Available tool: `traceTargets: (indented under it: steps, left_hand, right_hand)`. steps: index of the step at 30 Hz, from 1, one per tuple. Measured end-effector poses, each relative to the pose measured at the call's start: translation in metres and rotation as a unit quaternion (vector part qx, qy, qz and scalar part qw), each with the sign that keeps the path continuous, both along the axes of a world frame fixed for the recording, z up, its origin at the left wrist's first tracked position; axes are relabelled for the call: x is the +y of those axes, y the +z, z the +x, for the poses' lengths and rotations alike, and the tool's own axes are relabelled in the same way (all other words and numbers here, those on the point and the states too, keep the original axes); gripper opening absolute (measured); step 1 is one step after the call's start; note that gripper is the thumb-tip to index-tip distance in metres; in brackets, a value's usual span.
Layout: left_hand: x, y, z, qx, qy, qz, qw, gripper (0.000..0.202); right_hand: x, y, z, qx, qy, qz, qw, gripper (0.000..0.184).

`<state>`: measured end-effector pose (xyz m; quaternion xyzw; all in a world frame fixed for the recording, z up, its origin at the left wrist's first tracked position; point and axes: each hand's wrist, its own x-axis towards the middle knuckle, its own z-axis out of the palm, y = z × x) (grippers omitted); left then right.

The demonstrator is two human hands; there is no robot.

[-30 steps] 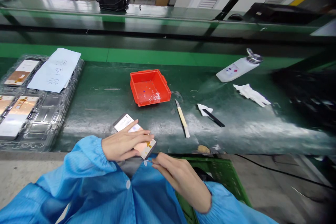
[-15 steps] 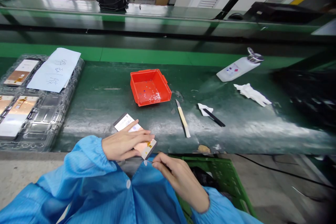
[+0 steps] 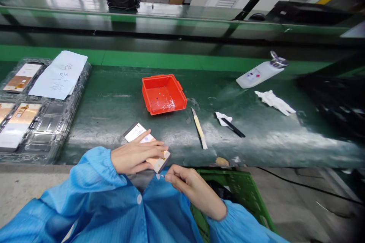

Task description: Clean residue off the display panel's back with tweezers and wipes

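A phone screen panel (image 3: 134, 133) lies slantwise at the near edge of the bench, white and copper-coloured with a yellow flex strip. Across its middle rests my left hand (image 3: 137, 155), fingers over the far side and thumb along the near side, holding it down. Below the panel's near corner, my right hand (image 3: 182, 180) is closed in a pinch on a thin metal tool (image 3: 162, 175). Only the tool's slim tip shows; its kind is hidden by the fingers. Whether the tip touches the panel, I cannot tell.
Beyond the panel sits a red bin (image 3: 164, 97) with small scraps. To the right lie a craft knife (image 3: 199, 129), a black tool (image 3: 234, 127) on tissue, a white bottle (image 3: 261, 74) and crumpled tissue (image 3: 275, 102). A clear tray (image 3: 53, 136) holds several panels at left.
My right hand has shifted very slightly, with the tool's tip still by the panel's near corner. The left hand and the panel stay in place.
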<state>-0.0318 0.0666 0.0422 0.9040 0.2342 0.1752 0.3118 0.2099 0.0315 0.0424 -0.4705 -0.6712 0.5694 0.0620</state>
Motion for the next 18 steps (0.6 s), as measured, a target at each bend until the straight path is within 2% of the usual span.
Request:
traceTargets:
  steps: [8,12,15,18]
  left_hand:
    - [0.002,0.0,-0.001,0.043,-0.027,0.028,0.998,0.025]
    - [0.002,0.001,-0.001,0.053,-0.036,0.032,0.997,0.034]
    - [0.001,0.001,-0.001,0.049,-0.035,0.036,0.998,0.038]
    - [0.0,0.0,-0.001,0.035,-0.031,0.041,0.998,0.038]
  right_hand:
    - [-0.003,-0.005,-0.001,0.027,-0.041,-0.061,0.997,0.037]
    - [-0.006,-0.008,-0.002,0.041,-0.059,-0.086,0.994,0.039]
    - [-0.009,-0.007,-0.003,0.042,-0.05,-0.079,0.995,0.033]
    - [-0.01,-0.001,-0.003,0.027,-0.03,-0.039,0.998,0.023]
